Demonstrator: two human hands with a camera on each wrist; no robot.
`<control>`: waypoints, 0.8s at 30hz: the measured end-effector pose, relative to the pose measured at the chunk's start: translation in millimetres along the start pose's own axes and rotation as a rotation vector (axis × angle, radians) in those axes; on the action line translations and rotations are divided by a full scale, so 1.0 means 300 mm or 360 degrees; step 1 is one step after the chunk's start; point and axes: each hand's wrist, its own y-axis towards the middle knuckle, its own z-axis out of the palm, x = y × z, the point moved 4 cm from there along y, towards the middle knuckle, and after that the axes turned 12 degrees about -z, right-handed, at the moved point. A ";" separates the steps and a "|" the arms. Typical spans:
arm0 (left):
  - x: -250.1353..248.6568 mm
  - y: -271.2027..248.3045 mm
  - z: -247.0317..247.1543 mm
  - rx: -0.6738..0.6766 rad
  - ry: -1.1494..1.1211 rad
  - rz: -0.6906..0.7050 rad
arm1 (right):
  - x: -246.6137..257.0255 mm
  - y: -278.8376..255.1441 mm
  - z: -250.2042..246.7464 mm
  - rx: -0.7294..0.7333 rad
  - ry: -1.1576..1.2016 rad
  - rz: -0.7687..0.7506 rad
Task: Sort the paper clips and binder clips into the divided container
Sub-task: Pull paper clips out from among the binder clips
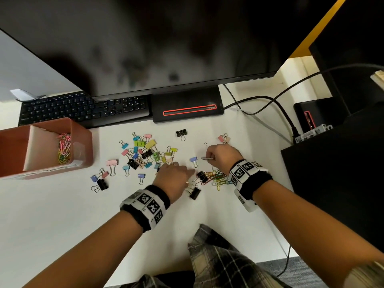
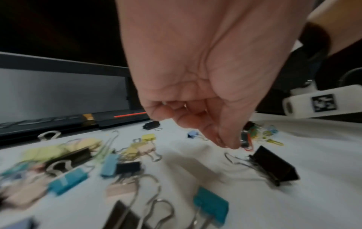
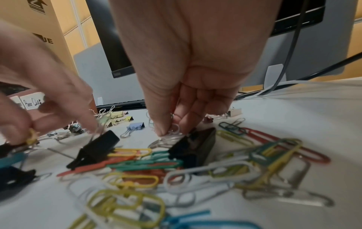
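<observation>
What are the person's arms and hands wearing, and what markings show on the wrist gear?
Both forearms are bare. Each wrist carries a black fuzzy wristband, left and right, with a white block strapped on it that bears square black-and-white coded tags. The left hand and right hand are ungloved. A plaid garment in grey, black and cream shows at the bottom edge.

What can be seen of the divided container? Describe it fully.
The divided container is a reddish-brown rectangular box with rounded corners, plastic by its look and open on top. A white divider splits it; the compartment to the right of it holds a heap of coloured paper clips. White labels run along its near side. It stands upright on the white desk, just in front of the keyboard.
</observation>
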 end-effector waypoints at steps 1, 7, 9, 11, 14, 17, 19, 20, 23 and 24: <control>0.028 0.003 -0.004 -0.0017 -0.0039 -0.0101 | 0.000 -0.003 -0.003 -0.0003 0.0003 -0.0004; 0.037 -0.026 -0.017 -0.0178 -0.0413 -0.0022 | -0.020 -0.069 -0.053 -0.0159 0.0094 -0.0070; -0.027 -0.042 0.011 -0.0054 -0.0327 0.0163 | -0.024 -0.103 -0.068 -0.0236 0.0147 -0.0102; -0.064 -0.037 0.041 0.0023 -0.0126 0.0170 | -0.021 -0.138 -0.072 -0.0268 0.0197 -0.0162; -0.043 -0.009 0.035 -0.0042 -0.0110 -0.0055 | -0.027 -0.189 -0.055 -0.0272 0.0289 -0.0241; 0.001 0.006 0.017 -0.0137 -0.0230 -0.0195 | -0.053 -0.238 -0.013 -0.0225 0.0374 -0.0281; 0.014 0.008 0.005 -0.0235 -0.0337 -0.0222 | -0.065 -0.262 0.028 -0.0175 0.0402 -0.0314; 0.006 0.006 0.000 -0.0263 -0.0394 -0.0195 | -0.070 -0.272 0.049 -0.0156 0.0402 -0.0331; -0.058 -0.012 0.015 -0.0170 -0.0380 0.0024 | -0.079 -0.282 0.102 -0.0158 0.0350 -0.0383; -0.077 -0.015 0.026 -0.0124 -0.0307 0.0062 | -0.078 -0.279 0.111 -0.0184 0.0321 -0.0391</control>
